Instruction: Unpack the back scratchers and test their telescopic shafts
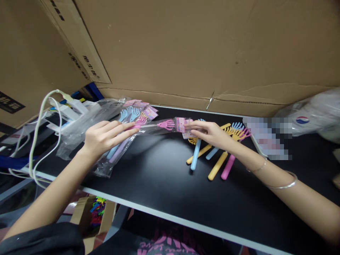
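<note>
A pink back scratcher (166,124) in a clear plastic sleeve is stretched sideways between my two hands, above the table. My left hand (102,136) is closed on its handle end. The fingers of my right hand (204,131) pinch the pink printed header card (181,124) at the other end. Beneath and behind my left hand lie bagged back scratchers (134,113) in blue and purple with printed cards. Under my right wrist, several loose back scratchers (218,165) in yellow, blue and pink are spread on the table, some partly hidden by my arm.
Black table (159,177) with a pale front edge. Cardboard (186,53) walls the back. White cables (34,141) and crumpled clear plastic (87,122) are at left. A phone-like slab (265,138), blurred out, and a plastic bag (313,113) are at right. An open carton (90,219) sits below.
</note>
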Action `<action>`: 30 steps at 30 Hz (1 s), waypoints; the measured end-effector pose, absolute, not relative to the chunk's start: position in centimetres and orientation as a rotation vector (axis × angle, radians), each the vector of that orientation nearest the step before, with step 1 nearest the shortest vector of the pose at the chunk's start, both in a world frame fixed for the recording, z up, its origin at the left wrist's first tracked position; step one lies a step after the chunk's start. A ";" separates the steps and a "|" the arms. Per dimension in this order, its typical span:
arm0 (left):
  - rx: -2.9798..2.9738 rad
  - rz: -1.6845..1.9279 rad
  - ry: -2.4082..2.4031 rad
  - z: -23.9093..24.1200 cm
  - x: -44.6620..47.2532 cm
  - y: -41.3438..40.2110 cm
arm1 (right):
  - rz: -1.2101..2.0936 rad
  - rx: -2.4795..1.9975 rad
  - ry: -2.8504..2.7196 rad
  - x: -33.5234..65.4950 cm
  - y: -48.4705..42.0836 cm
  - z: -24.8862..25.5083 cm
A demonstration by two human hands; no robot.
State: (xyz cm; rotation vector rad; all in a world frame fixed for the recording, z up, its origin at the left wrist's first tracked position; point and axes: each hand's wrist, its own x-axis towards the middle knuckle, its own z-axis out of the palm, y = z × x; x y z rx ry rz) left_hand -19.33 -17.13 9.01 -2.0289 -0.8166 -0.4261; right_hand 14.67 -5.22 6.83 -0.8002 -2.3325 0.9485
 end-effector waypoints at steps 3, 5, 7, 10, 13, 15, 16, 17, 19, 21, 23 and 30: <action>-2.027 -0.442 -0.810 9.0 -19.6 -17.4 | 0.811 -0.794 -2.434 14.6 -5.1 7.0; -2.037 -0.461 -0.808 9.0 -19.8 -17.5 | 0.824 -0.776 -2.458 14.5 -5.1 6.9; -2.056 -0.477 -0.820 8.9 -20.1 -17.6 | 0.977 -0.775 -2.467 14.6 -5.1 7.1; -2.077 -0.510 -0.883 8.6 -20.9 -17.8 | 1.263 -0.818 -2.395 15.0 -5.3 7.7; -2.083 -0.631 -0.997 8.2 -22.0 -18.0 | 1.337 -0.870 -2.227 15.9 -5.1 8.7; -2.069 -0.720 -1.122 7.9 -22.6 -18.1 | 1.311 -0.911 -2.147 16.6 -4.7 9.2; -2.056 -0.751 -1.201 7.8 -22.9 -18.2 | 1.289 -0.932 -2.133 16.9 -4.3 9.4; -2.034 -0.776 -1.289 7.8 -23.1 -18.2 | 1.262 -0.951 -2.144 17.1 -4.0 9.5; -1.977 -0.826 -1.447 7.8 -23.1 -18.2 | 1.198 -0.985 -2.221 17.4 -3.3 9.5; -1.943 -0.868 -1.546 8.1 -22.6 -18.1 | 1.066 -1.027 -2.299 17.1 -2.9 9.4; -1.949 -0.898 -1.592 8.6 -21.4 -17.8 | 0.984 -1.049 -2.281 16.3 -3.3 9.1; -2.256 -1.045 -1.480 9.6 -14.6 -16.2 | 1.793 -0.818 -1.674 11.5 -7.3 8.7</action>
